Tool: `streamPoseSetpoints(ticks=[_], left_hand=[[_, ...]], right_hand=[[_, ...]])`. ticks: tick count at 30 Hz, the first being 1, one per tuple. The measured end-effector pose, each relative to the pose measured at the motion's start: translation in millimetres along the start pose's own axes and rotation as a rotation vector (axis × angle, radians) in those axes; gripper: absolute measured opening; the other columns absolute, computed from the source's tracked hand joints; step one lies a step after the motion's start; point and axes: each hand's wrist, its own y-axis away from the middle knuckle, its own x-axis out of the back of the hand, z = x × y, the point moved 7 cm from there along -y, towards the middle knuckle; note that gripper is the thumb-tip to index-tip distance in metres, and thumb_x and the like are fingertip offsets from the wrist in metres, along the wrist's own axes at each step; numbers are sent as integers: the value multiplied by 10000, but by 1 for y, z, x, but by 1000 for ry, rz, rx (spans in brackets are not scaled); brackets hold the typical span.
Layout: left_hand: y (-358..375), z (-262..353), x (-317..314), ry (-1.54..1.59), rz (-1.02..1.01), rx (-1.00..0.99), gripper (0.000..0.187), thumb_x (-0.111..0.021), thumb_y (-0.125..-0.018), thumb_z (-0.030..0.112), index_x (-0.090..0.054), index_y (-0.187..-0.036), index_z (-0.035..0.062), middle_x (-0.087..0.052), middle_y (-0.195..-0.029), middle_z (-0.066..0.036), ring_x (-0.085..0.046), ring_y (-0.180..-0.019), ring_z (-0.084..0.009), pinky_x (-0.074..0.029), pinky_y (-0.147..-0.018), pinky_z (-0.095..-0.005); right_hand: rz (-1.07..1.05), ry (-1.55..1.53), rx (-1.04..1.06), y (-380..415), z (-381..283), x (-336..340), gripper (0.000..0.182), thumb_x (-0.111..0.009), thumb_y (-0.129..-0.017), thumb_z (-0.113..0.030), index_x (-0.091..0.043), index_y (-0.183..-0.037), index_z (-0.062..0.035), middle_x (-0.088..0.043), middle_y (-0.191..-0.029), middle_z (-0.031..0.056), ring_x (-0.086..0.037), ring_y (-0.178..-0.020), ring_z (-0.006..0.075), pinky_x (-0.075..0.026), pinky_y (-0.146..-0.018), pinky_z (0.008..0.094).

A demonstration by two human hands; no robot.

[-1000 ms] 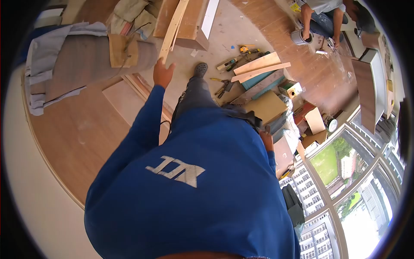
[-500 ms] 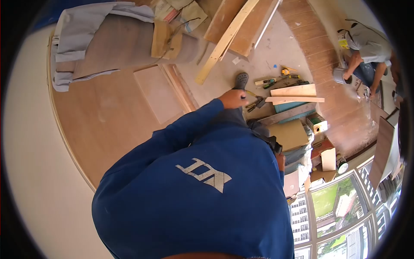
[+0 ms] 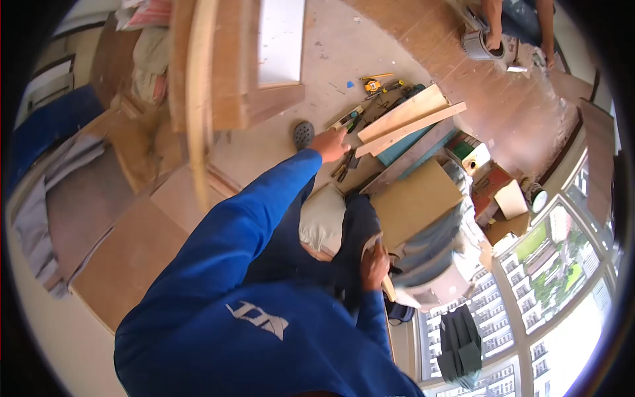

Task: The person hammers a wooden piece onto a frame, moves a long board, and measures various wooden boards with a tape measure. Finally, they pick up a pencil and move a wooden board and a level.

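Observation:
My left hand point(image 3: 330, 145) reaches forward at the end of a blue sleeve, fingers apart and nothing seen in them. Below it in the view, pliers point(image 3: 341, 173) lie on the floor. Further off are a yellow tape measure point(image 3: 372, 86) and several hand tools, with a screwdriver point(image 3: 394, 86) among them. Two pale boards point(image 3: 413, 129) rest just right of these tools. Close to my right thigh, my right hand point(image 3: 376, 266) is closed around a narrow wooden strip point(image 3: 389, 288), whose ends show on either side of the fist.
Tall planks point(image 3: 198, 86) stand at the left. A cardboard sheet point(image 3: 417, 202) and open boxes point(image 3: 493, 192) are on the right, before the window point(image 3: 549, 258). A pale sack point(image 3: 323, 218) lies between my legs. Another person's hand point(image 3: 493, 41) touches a bucket point(image 3: 477, 46) at upper right.
My view has turned and tipped lower, bringing the tools closer. My left arm now stretches further forward, toward them. My right hand and the wooden strip have come into fuller view.

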Motion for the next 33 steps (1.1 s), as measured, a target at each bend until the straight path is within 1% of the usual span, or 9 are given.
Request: streamPoseSetpoints(ticks=[6, 9, 16, 20, 22, 24, 29, 31, 33], left_hand=[[-208, -35, -61, -126, 152, 25, 693, -660, -918, 332, -381, -1505, 92, -451, -1393, -334, -567, -1181, -497, -491, -986, -533], [-281, -23, -87, -371, 149, -156, 704, -647, -895, 146, -356, -1536, 149, -364, -1511, -298, -510, -1280, -458, -501, -994, -517], [-388, -13, -115, -837, 129, -455, 769, -662, -816, 14, -395, -1518, 180, -447, -1444, -177, -453, -1342, -404, -455, -1054, -481], [-387, -29, -94, -716, 42, -328, 677, -762, -754, 96, -514, -1383, 92, -508, -1325, -173, -495, -1270, -393, -461, -1031, -472], [-366, -37, -90, -670, 194, -275, 391, -769, -749, 151, -617, -1094, 50, -600, -1143, -165, -575, -1135, -349, -507, -947, -457], [-339, -48, -96, -597, 339, -231, 380, -779, -741, 175, -612, -1048, 27, -592, -1114, -188, -580, -1078, -364, -502, -926, -479], [-201, -54, -76, 231, 523, 88, 517, -826, -710, 254, -569, -1068, -17, -609, -1061, -246, -595, -1008, -436, -498, -863, -484], [-115, -45, -78, 833, 420, 326, 685, -844, -769, 300, -477, -1281, 30, -624, -1158, -194, -644, -1003, -323, -535, -808, -426], [-17, -10, -66, 1231, 305, 420, 688, -835, -820, 304, -444, -1350, 104, -615, -1202, -133, -650, -989, -223, -569, -701, -388]], right_hand=[[-31, -69, -172, 1, 36, -27, 260, -573, -674, -139, -600, -902, -17, -560, -828, 213, -578, -764, 459, -452, -662, 550], [94, -145, -240, 4, 54, -25, 103, -625, -891, -32, -687, -969, -4, -632, -850, 218, -620, -751, 418, -469, -642, 485], [136, -51, -295, -9, 59, -25, 40, -673, -861, -79, -689, -888, -53, -585, -727, 116, -564, -619, 331, -412, -580, 461], [155, -67, -234, -13, 59, -18, 63, -677, -843, -84, -687, -905, -77, -597, -748, 86, -573, -645, 314, -418, -603, 453], [178, -97, -199, -20, 58, -17, 65, -683, -833, -83, -685, -898, -82, -599, -754, 80, -575, -651, 312, -420, -605, 454], [115, -157, -188, -18, 67, -20, 34, -650, -861, -50, -664, -892, -45, -598, -781, 138, -590, -681, 355, -437, -621, 466], [4, -128, -169, -30, 60, -6, 152, -600, -785, -29, -653, -927, -23, -585, -828, 189, -590, -757, 426, -445, -657, 516], [8, -139, -137, -31, 61, -8, 276, -595, -690, -70, -648, -958, -33, -611, -869, 177, -600, -774, 422, -478, -699, 515], [-9, -93, -113, -35, 54, -3, 291, -651, -761, -134, -668, -1036, -43, -632, -903, 185, -631, -853, 424, -499, -729, 528]])
